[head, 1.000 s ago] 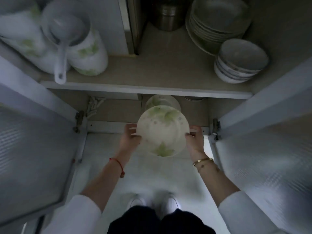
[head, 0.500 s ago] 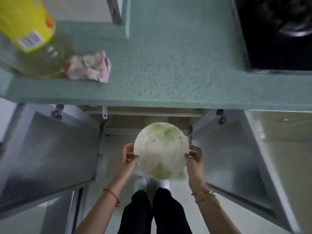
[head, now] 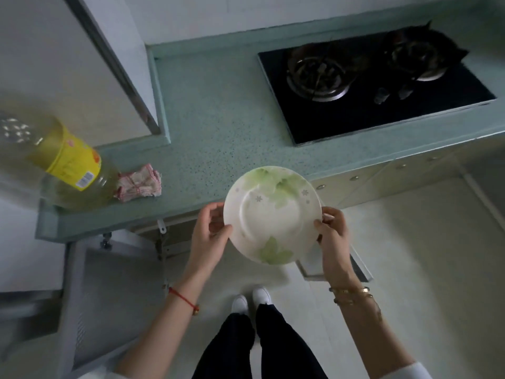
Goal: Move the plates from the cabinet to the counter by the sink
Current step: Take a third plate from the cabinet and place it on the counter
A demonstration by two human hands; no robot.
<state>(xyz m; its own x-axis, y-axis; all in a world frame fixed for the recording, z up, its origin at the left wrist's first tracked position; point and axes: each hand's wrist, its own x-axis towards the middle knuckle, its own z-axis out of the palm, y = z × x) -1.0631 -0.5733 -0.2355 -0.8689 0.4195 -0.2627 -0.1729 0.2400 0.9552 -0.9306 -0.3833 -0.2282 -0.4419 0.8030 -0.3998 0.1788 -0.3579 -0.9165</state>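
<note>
Plate [head: 272, 214] between both hands; left fingers [head: 218, 227], right fingers [head: 323, 221] grasping opposite rims.

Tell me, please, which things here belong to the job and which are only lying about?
Part of the job: plate, held at its rim by left hand and right hand; counter; open cabinet door.

Only lying about: oil bottle, cloth, gas stove.

Black hob [head: 382, 110] in teal counter [head: 218, 119]; pale floor [head: 423, 255]; dim.
</note>
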